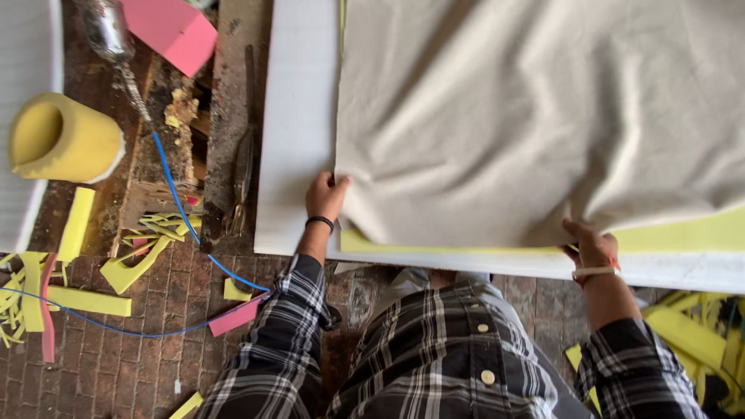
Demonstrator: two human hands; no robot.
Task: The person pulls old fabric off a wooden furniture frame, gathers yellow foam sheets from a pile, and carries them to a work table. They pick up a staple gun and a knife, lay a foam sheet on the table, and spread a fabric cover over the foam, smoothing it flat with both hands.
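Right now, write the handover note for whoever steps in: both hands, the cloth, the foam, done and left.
Left hand: pressed on the left edge of the beige cloth, fingers on the cloth.
Right hand: pinching the cloth's lower edge.
The cloth lies wrinkled over the yellow foam sheet, which rests on a white board.
Done: cloth covers most of the foam.
Left: a yellow strip shows along the near edge; wrinkles remain.
On the brick floor: foam offcuts, a yellow foam roll, a blue cord.
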